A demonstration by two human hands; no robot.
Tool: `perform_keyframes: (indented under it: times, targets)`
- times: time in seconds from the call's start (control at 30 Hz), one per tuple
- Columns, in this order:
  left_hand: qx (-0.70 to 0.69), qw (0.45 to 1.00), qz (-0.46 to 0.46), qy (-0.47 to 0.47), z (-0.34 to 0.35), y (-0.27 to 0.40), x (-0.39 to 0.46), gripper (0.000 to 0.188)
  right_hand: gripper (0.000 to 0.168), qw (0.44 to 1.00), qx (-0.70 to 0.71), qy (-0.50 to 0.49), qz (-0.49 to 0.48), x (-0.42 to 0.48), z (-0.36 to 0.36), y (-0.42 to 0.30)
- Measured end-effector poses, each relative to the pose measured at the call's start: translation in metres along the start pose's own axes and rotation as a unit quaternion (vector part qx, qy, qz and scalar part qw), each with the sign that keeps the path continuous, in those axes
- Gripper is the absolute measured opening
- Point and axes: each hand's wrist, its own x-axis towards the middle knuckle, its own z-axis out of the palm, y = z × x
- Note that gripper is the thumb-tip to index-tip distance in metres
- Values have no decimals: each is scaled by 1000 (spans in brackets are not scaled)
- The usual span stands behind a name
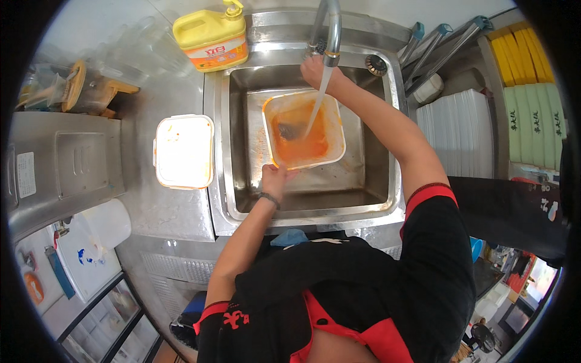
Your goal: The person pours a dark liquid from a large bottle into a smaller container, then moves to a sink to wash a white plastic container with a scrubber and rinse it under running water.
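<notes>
A square white plastic container [302,129] with orange, oily residue and a dark lump inside stands in a stainless steel sink [317,181]. Water runs into it from the metal faucet [333,31]. My left hand [274,177] grips the container's near left rim, with a dark band at the wrist. My right hand [317,71] reaches behind the running water at the faucet's base, its fingers partly hidden by the spout. An orange-stained white lid [185,152] lies on the steel counter left of the sink.
A yellow detergent jug [211,41] stands at the sink's back left corner. A round strainer [376,65] sits at the back right corner. Stacked white foam boxes [456,134] and green and yellow packs [533,125] fill the right side. A steel box [68,159] stands far left.
</notes>
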Motion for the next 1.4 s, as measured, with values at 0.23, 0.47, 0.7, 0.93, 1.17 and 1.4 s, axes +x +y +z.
perform_keyframes:
  times: [0.23, 0.47, 0.7, 0.93, 1.17, 1.4]
  targets:
    - [28, 997, -49, -56, -16, 18, -24, 37, 8, 998, -54, -16, -17, 2, 0, -10]
    - [-22, 999, -42, -3, -46, 17, -55, 29, 8, 999, -38, 10, -2, 3, 6, -16]
    - [-38, 999, -24, 0, -53, 22, -66, 25, 6, 999, -34, 9, -3, 3, 14, -16]
    - [-39, 999, -2, -11, -53, 26, -78, 24, 9, 999, -4, 29, 32, 2, 22, -18]
    - [-71, 997, 15, -38, -53, 26, -88, 28, 9, 997, 47, 57, 37, 2, 22, -17]
    - [-65, 998, 20, -1, -75, 32, -97, 23, 7, 985, 125, 55, 101, 3, 25, -19]
